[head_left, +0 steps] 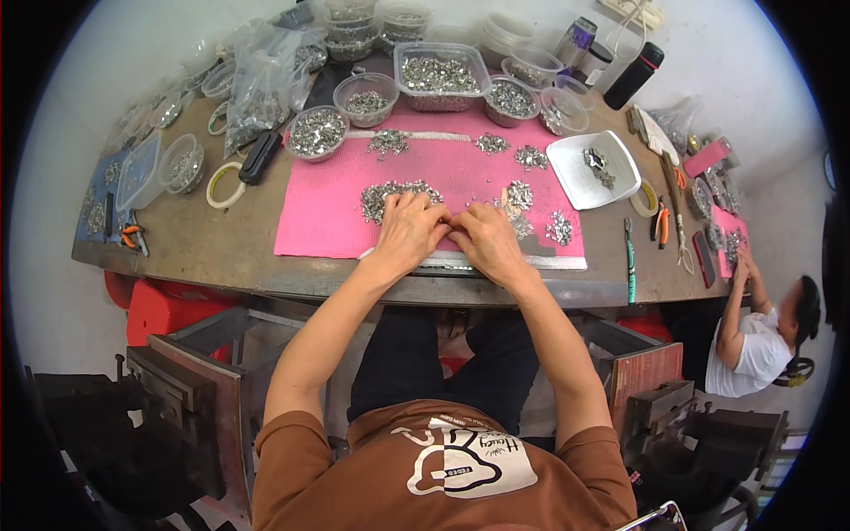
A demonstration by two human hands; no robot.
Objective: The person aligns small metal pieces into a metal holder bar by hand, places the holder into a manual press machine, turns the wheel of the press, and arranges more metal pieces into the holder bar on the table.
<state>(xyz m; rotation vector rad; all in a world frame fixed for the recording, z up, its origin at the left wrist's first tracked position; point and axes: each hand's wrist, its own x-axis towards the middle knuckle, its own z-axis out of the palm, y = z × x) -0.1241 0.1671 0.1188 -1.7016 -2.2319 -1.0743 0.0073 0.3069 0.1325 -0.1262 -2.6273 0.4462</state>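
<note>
My left hand and my right hand meet over the near part of a pink ribbed mat. Both have curled fingers, with the tips pinched together between them; whatever they pinch is too small or hidden to make out. Just beyond my left fingers lies a large heap of small silvery metal pieces. Close to my right hand is a smaller heap, and another pile sits farther right. A pale metal strip runs along the mat's near edge, partly under my wrists.
Tubs of metal pieces line the back, beside a plastic bag. A white tray stands right of the mat, near a toothbrush and pliers. Tape lies left. A co-worker sits at far right.
</note>
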